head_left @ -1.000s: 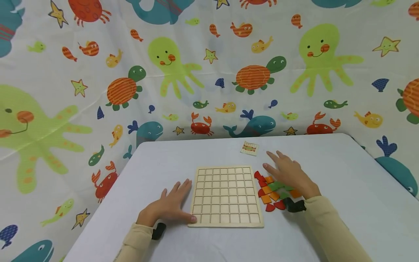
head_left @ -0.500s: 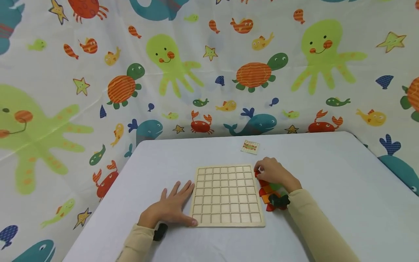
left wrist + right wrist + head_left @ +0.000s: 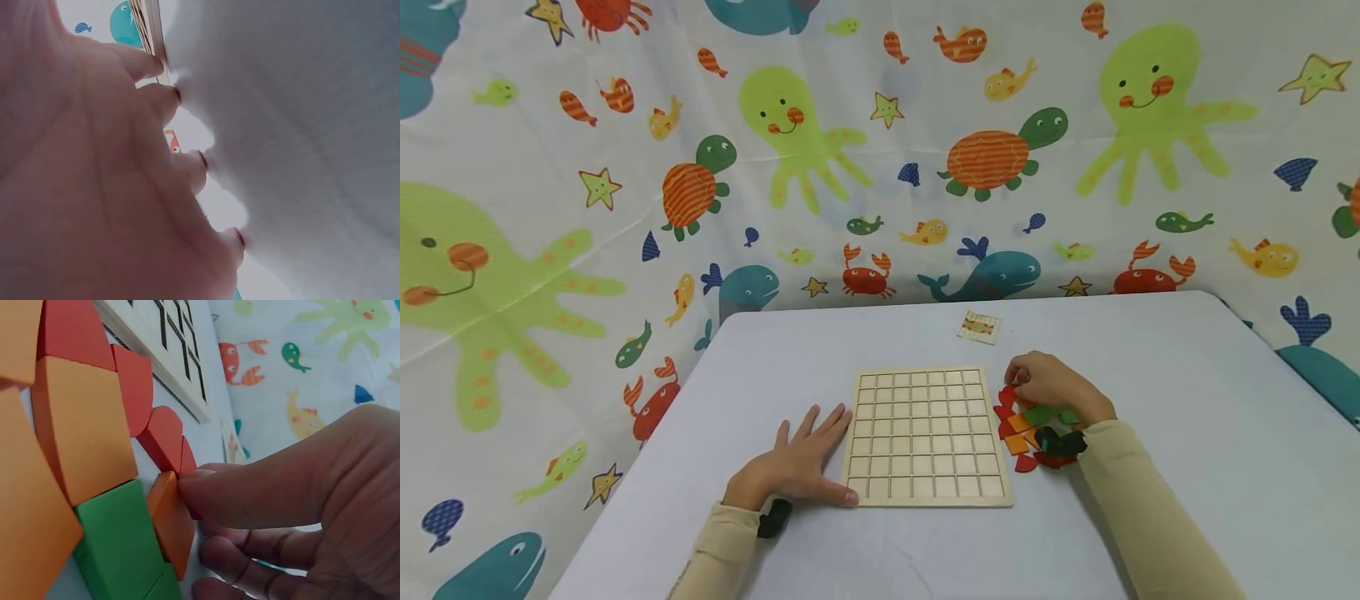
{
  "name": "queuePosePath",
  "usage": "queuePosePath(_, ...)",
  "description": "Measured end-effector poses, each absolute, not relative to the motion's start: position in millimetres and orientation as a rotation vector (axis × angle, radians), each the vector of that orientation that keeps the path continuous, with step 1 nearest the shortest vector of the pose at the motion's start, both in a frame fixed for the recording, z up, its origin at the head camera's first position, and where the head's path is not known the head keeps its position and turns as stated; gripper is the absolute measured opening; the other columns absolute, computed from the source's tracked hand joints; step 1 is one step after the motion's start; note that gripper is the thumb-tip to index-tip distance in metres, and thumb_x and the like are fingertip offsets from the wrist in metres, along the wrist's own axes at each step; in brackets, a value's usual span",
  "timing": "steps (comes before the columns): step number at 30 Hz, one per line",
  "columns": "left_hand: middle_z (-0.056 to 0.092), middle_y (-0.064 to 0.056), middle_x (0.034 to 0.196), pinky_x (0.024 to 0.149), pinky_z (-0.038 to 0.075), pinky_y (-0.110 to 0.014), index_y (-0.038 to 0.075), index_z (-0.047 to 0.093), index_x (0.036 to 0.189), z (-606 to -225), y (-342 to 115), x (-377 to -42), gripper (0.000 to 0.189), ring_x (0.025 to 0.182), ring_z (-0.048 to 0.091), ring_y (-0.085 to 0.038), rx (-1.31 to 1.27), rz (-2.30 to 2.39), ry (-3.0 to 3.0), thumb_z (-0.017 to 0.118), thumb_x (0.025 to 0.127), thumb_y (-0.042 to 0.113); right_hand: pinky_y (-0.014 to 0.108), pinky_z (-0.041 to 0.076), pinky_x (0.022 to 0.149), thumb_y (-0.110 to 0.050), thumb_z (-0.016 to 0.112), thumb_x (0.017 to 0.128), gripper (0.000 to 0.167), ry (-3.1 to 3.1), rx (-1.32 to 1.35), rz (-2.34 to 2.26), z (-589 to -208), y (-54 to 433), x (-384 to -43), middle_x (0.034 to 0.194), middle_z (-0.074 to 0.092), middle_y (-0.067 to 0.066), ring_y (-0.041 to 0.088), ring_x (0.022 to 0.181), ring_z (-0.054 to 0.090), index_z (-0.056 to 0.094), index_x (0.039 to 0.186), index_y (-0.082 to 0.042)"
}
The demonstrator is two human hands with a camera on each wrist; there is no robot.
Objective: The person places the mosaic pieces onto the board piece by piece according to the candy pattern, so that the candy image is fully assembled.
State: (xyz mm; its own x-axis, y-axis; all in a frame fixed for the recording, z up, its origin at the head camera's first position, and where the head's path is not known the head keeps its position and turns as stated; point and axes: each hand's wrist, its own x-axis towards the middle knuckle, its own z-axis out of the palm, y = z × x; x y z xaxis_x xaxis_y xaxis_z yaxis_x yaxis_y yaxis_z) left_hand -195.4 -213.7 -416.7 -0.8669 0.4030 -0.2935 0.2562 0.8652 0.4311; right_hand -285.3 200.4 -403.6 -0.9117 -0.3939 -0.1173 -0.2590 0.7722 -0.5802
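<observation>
A square wooden grid board (image 3: 928,433) lies on the white table. My left hand (image 3: 797,462) is spread flat beside it, thumb on the near left corner and fingertips along the left edge. In the left wrist view, the left fingertips (image 3: 199,172) press down on the white surface. At the board's right, my right hand (image 3: 1051,385) curls over a cluster of flat coloured blocks. Its thumb and fingers pinch a small red block (image 3: 189,453), partly hidden behind the thumb. Beside it lie an orange block (image 3: 172,525), a green block (image 3: 122,534) and a rounded red block (image 3: 164,434).
A small picture card (image 3: 979,327) with a gridded pattern lies beyond the board, near the far edge. More orange blocks (image 3: 1017,444) and red blocks (image 3: 1026,463) lie along the board's right side. A sea-animal printed cloth (image 3: 880,167) hangs behind the table.
My right hand has come down from above the blocks, its fingers closing at the far red ones, then shifted slightly right. My left hand has stayed at the board. The head view has tilted slightly.
</observation>
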Motion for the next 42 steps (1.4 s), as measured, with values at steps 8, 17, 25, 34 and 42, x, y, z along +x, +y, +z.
queuePosePath(8,0.012,-0.01,0.179,0.12,-0.006,-0.077,0.009,0.02,0.172,-419,-214,-195,0.127,0.163,-0.004,-0.044,0.49,0.551,2.656,0.089,0.079,0.06,0.038,0.055,0.077,0.0,0.07,0.092,0.009,2.69,-0.528,-0.856,-405,200,-286,0.093,0.062,0.01,0.027,0.087,0.057,0.069,0.101,0.0)
queuePosePath(17,0.01,-0.01,0.179,0.12,-0.007,-0.077,0.009,0.019,0.172,-417,-214,-197,0.126,0.163,-0.005,-0.044,0.502,0.539,2.655,0.088,0.08,0.061,0.038,0.054,0.075,0.0,0.071,0.09,0.018,2.616,-0.505,-0.859,-395,212,-281,0.096,0.061,0.009,0.026,0.088,0.057,0.069,0.108,-0.002)
queuePosePath(25,0.012,-0.011,0.179,0.12,-0.007,-0.077,0.009,0.02,0.172,-416,-215,-196,0.126,0.163,-0.005,-0.044,0.498,0.544,2.663,0.089,0.079,0.06,0.035,0.052,0.073,-0.003,0.077,0.089,0.018,2.637,-0.499,-0.878,-400,212,-284,0.091,0.06,0.007,0.025,0.085,0.056,0.063,0.1,-0.004)
queuePosePath(34,0.011,-0.01,0.179,0.12,-0.008,-0.077,0.009,0.02,0.172,-417,-217,-195,0.127,0.163,-0.005,-0.044,0.485,0.563,2.648,0.089,0.079,0.06,0.04,0.059,0.082,-0.006,0.071,0.099,0.025,2.767,-0.418,-1.093,-403,200,-286,0.11,0.071,0.015,0.032,0.099,0.062,0.074,0.123,0.0)
queuePosePath(42,0.014,-0.005,0.179,0.121,-0.01,-0.073,0.015,0.018,0.173,-417,-220,-199,0.129,0.163,-0.007,-0.041,0.474,0.593,2.608,0.091,0.076,0.06,0.041,0.062,0.092,-0.004,0.068,0.103,0.019,2.472,-0.439,-1.601,-402,165,-292,0.104,0.072,0.018,0.034,0.09,0.076,0.068,0.118,0.008)
